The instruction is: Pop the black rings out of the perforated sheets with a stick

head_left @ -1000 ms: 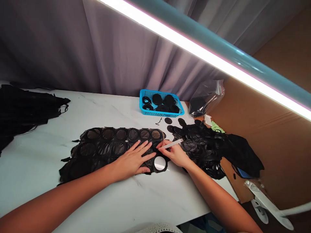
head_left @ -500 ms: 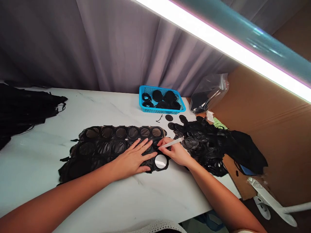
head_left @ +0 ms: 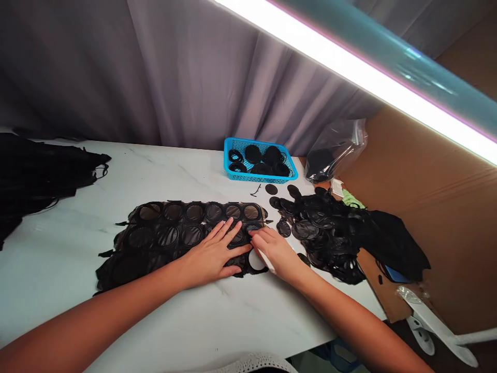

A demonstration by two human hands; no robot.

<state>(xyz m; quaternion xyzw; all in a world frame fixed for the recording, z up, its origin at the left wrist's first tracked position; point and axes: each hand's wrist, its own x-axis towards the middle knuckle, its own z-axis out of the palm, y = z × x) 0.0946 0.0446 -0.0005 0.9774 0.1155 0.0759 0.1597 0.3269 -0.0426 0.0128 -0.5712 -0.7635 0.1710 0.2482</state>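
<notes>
A black sheet [head_left: 151, 251] with rows of ring-edged circles lies on the white table. Across its right half my left hand [head_left: 213, 254] is pressed flat, palm down, fingers spread. My right hand [head_left: 277, 251] pinches a slim white pen-shaped tool [head_left: 266, 262] at the sheet's right edge. Its tip is hidden under the fingers, by a circle in the middle row. Just below, one round opening [head_left: 255, 260] shows white through it, partly covered by the tool. Loose black discs [head_left: 283, 228] lie right of my right hand.
A heap of black scraps and discs [head_left: 326, 233] spreads on the right. Behind stands a blue basket [head_left: 229, 173] of black rings and discs, beside a clear plastic bag [head_left: 337, 150]. Black material [head_left: 42, 176] is piled at left. A bright tube light [head_left: 349, 72] crosses above.
My right hand has turned, so the white tool now slants down toward me instead of up to the right. Discs beside that hand have come into view. My left hand stays put.
</notes>
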